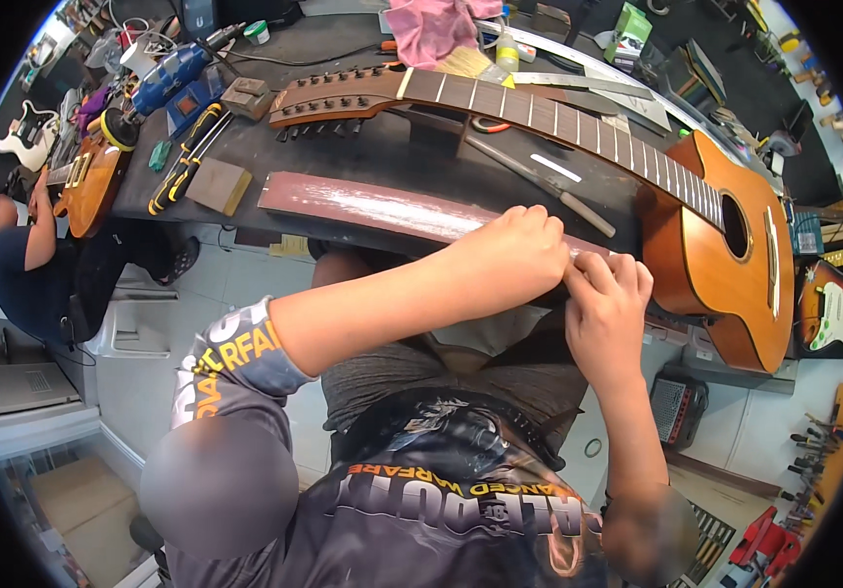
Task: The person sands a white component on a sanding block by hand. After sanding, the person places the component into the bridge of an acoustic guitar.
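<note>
My left hand and my right hand meet over the right end of a long board faced with reddish sandpaper. Both are closed, fingertips pinched together; whatever sits between them is too small and hidden to name. White dust covers the middle of the sandpaper. Behind my hands, an acoustic guitar lies face up across the bench, body at the right, headstock toward the left. A slim grey-brown rod-like tool and a short white strip lie between the sandpaper and the guitar neck.
Left on the bench are a sanding block, yellow-and-black screwdrivers and a blue power tool. Behind the neck lie a pink cloth, a brush and metal rulers. At far left a person handles an electric guitar.
</note>
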A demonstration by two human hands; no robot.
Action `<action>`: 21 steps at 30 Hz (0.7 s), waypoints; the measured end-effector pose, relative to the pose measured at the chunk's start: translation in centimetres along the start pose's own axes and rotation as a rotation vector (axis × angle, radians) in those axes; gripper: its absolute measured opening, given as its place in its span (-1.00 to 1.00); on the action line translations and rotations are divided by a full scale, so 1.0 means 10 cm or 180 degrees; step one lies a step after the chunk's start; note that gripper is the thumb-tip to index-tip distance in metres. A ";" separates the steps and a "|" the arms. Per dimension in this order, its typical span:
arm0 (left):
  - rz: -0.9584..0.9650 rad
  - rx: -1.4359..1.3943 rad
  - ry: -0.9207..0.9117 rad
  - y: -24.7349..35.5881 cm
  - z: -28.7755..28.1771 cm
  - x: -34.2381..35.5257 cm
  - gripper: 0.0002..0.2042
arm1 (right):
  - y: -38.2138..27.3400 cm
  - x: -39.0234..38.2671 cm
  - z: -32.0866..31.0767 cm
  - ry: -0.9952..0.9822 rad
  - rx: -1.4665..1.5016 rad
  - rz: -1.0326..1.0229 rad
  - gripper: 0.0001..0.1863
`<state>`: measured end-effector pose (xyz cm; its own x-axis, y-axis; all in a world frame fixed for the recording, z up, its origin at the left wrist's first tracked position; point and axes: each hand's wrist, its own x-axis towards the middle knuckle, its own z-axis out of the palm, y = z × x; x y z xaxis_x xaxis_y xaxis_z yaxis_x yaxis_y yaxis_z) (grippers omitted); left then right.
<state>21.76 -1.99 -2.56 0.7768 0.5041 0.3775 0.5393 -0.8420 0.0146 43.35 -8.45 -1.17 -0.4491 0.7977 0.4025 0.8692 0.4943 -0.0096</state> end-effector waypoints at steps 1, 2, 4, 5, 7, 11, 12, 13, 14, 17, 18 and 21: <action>0.0001 -0.0021 0.0076 -0.06 -0.02 -0.08 -0.90 | -0.04 0.05 0.04 -0.0055 0.0066 -0.0038 -0.61; -0.0009 -0.0035 0.0151 -0.15 -0.05 -0.20 -0.90 | -0.14 0.12 0.08 -0.0040 0.0193 -0.0122 -0.62; -0.0093 -0.0197 0.0099 -0.40 -0.32 -0.57 -0.89 | -0.43 0.36 0.23 0.0082 0.0437 -0.0415 -0.65; -0.0181 -0.0245 0.0018 -0.54 -0.44 -0.80 -0.87 | -0.63 0.51 0.30 0.0153 0.0593 -0.0554 -0.68; -0.0321 -0.0001 -0.0223 -0.83 -0.65 -1.23 -0.81 | -0.98 0.77 0.52 0.0163 0.0824 -0.0792 -0.75; -0.0433 0.0326 -0.0540 -1.04 -0.89 -1.53 -0.73 | -1.34 1.06 0.72 0.0276 0.0800 -0.0927 -0.83; -0.0398 0.0323 -0.0541 -1.02 -0.85 -1.47 -0.73 | -1.28 1.02 0.68 0.0285 0.0786 -0.0896 -0.83; -0.0293 0.0200 -0.0476 -0.98 -0.76 -1.36 -0.75 | -1.16 0.94 0.61 0.0312 0.0762 -0.0828 -0.83; -0.0218 0.0078 -0.0419 -0.91 -0.66 -1.25 -0.77 | -1.04 0.84 0.56 0.0331 0.0758 -0.0782 -0.83; -0.0137 -0.0129 -0.0027 -0.43 -0.35 -0.63 -0.84 | -0.49 0.45 0.25 0.0165 0.0638 -0.0445 -0.85; -0.0111 -0.0137 -0.0014 -0.29 -0.23 -0.41 -0.87 | -0.31 0.32 0.14 0.0070 0.0507 -0.0327 -0.81; 0.0103 0.0021 -0.0038 -0.02 0.00 0.07 -0.90 | 0.04 0.04 -0.05 0.0044 0.0116 -0.0061 -0.63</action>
<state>22.20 -1.48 -2.31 0.7976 0.4790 0.3666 0.5160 -0.8566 -0.0037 43.66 -8.10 -0.61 -0.4625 0.7833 0.4154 0.8523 0.5218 -0.0351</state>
